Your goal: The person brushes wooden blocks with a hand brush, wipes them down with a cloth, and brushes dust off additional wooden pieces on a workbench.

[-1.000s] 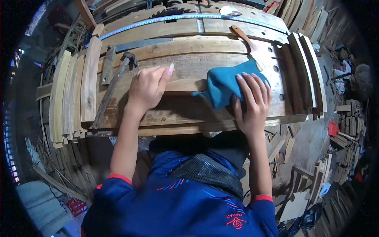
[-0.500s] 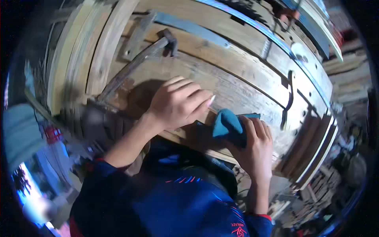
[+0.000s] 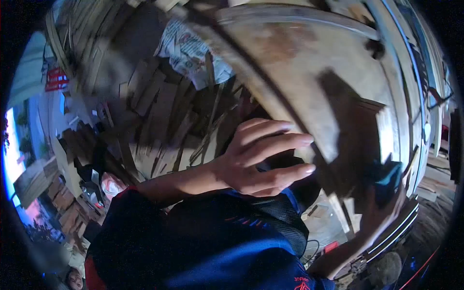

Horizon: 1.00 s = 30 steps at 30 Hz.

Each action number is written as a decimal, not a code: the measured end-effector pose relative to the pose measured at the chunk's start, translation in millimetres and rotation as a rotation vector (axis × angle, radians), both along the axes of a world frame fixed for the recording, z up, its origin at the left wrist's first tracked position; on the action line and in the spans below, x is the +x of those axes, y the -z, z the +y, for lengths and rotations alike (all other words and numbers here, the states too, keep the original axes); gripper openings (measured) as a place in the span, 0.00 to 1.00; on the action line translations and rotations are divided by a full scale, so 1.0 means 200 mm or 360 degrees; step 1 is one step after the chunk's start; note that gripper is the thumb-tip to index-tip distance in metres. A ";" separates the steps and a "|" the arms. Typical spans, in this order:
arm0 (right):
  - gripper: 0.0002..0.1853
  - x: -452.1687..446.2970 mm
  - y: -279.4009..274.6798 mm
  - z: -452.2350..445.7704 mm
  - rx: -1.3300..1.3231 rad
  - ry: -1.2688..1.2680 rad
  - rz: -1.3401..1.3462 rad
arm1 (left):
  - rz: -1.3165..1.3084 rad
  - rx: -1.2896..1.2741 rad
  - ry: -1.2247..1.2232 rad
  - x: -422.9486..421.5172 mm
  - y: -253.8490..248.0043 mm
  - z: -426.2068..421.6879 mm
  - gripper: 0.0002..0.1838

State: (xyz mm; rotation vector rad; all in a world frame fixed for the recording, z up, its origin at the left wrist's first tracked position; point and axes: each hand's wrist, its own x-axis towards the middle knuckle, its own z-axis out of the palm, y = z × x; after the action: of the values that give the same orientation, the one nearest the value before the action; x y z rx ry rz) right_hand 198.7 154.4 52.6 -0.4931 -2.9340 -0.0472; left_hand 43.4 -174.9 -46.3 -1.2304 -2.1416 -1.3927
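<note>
My left hand point(image 3: 270, 159) hovers near the front edge of the wooden workbench point(image 3: 290, 53), palm down with its fingers spread and nothing visible in them. My right hand point(image 3: 384, 210), dim and blurred, is at the right end of the bench. Its fingers are round a dark teal cloth-like piece point(image 3: 388, 179), whose exact kind I cannot make out. Just beyond that hand, a stack of wooden boards point(image 3: 369, 108) rests on the bench top.
Scrap wood strips point(image 3: 159, 111) lie heaped on the floor to the left, with a crumpled printed sheet point(image 3: 193, 55) on them. A red crate point(image 3: 56, 79) is at far left. Part of a person point(image 3: 75, 279) shows at the lower left. Boards point(image 3: 394, 232) stand at the right.
My view has swung left, so the floor scraps now show. My left hand has gone from curled to spread. The right hand, still on the teal piece, appears farther right.
</note>
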 end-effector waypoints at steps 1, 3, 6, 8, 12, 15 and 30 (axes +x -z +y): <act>0.39 -0.08 -0.06 -0.10 0.0199 -0.0050 -0.0039 | -0.0040 0.0040 -0.0031 0.01 0.07 -0.11 0.19; 0.41 -0.24 -0.09 -0.29 0.0359 -0.0172 0.0020 | -0.0235 0.0083 -0.0190 0.02 0.21 -0.29 0.14; 0.45 -0.46 -0.03 -0.58 0.0359 -0.0353 0.0126 | -0.0642 -0.0070 -0.0394 -0.05 0.55 -0.55 0.11; 0.48 -0.58 0.06 -0.78 0.0282 -0.0464 0.0158 | -0.0826 -0.0175 -0.0570 -0.10 0.79 -0.69 0.09; 0.54 -0.80 0.23 -1.08 0.0106 -0.0548 0.0141 | -0.1497 -0.1635 -0.0566 -0.15 1.43 -0.92 0.21; 0.56 -0.89 0.36 -1.19 0.0165 -0.0533 0.0074 | -0.0970 -0.1614 -0.0707 -0.07 2.00 -1.05 0.24; 0.51 -1.05 0.49 -1.18 0.0586 -0.0700 -0.0041 | -0.1415 -0.1568 -0.1051 -0.14 3.18 -0.99 0.17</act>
State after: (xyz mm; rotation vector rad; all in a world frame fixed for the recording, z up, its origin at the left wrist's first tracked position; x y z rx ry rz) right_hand -10.6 -81.9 -45.1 0.2071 -2.8853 -0.5251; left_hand 16.4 -373.4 -682.3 0.1354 -3.5720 -0.5616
